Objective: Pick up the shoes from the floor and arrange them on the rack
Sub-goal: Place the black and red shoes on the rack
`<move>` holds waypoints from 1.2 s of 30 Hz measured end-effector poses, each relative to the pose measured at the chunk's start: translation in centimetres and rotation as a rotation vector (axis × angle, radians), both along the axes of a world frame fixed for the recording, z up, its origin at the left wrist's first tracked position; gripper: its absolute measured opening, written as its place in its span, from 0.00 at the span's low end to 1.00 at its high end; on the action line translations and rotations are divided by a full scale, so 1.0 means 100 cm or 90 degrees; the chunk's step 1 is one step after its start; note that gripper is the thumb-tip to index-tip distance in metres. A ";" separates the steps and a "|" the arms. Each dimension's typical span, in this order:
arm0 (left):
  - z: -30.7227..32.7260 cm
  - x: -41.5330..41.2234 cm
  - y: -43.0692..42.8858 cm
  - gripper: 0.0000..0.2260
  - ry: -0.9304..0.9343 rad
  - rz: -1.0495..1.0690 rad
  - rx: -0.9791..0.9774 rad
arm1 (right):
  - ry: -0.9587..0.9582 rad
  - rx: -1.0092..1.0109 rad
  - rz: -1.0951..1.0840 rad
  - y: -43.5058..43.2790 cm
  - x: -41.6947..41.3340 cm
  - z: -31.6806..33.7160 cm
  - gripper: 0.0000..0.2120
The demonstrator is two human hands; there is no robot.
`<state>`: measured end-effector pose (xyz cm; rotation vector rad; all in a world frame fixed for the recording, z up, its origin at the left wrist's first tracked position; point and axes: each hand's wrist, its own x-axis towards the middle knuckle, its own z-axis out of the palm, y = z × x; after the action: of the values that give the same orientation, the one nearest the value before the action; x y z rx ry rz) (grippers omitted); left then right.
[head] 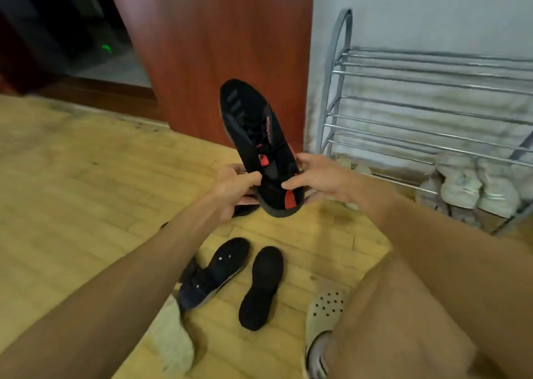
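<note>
Holding: both hands grip the heel end of one black shoe (253, 127), lifted clear of the floor (72, 176).
Left fingers: the left hand (233, 188) wraps the heel from the left side, its fingers (251, 176) curled, thumb laid across the collar.
Right fingers: the right hand (320, 179) clasps the other side, its fingers (291, 184) narrow, thumb pressed on the inside of the opening.
Shoe look: black upper and black laces, red patches on the tongue, the lining and the heel, and a dark grey sole edge; blurred, so finer marks cannot be told.
Shoe place: in the air between the hands, toe pointing away and up, in front of the red-brown door (225, 32) and just left of the rack (334, 61).
Under the left hand: a dark item (245, 209), mostly hidden.
Floor nearer: a dark sneaker (215, 272) and beside it a black sole-shaped piece (261, 287), apart; a fluffy beige thing (173, 338); a cream clog (324, 312) with holes.
Rack: grey metal bars in tiers against the pale wall, with white sneakers (473, 185) on the lowest tier at its right end.
In the way: the rack's curved side frame stands between the held shoe and the bars; the right arm and leg cover the floor before it.
</note>
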<state>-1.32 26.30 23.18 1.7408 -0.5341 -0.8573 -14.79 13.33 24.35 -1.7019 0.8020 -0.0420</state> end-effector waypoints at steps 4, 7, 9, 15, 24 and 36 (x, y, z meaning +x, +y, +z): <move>-0.044 0.012 0.021 0.06 0.042 0.046 0.040 | 0.068 0.064 0.034 0.014 0.019 -0.050 0.29; -0.072 0.017 0.025 0.06 0.046 0.032 0.069 | 0.079 0.110 -0.004 0.026 0.031 -0.075 0.22; -0.093 0.022 0.027 0.07 0.085 0.039 0.064 | 0.096 0.139 -0.043 0.033 0.040 -0.091 0.19; -0.151 0.034 0.030 0.14 0.236 0.018 0.055 | 0.143 0.190 -0.213 0.039 0.048 -0.149 0.18; -0.203 0.095 0.015 0.16 0.117 -0.010 0.231 | 0.167 0.239 -0.322 0.013 0.052 -0.193 0.17; -0.304 0.220 -0.053 0.28 -0.175 -0.043 0.425 | 0.263 0.249 -0.349 -0.049 0.083 -0.295 0.05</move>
<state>20.67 20.98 -7.21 2.4871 -0.5200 -0.9105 -6.53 8.40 -5.17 -1.0954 1.4672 0.0895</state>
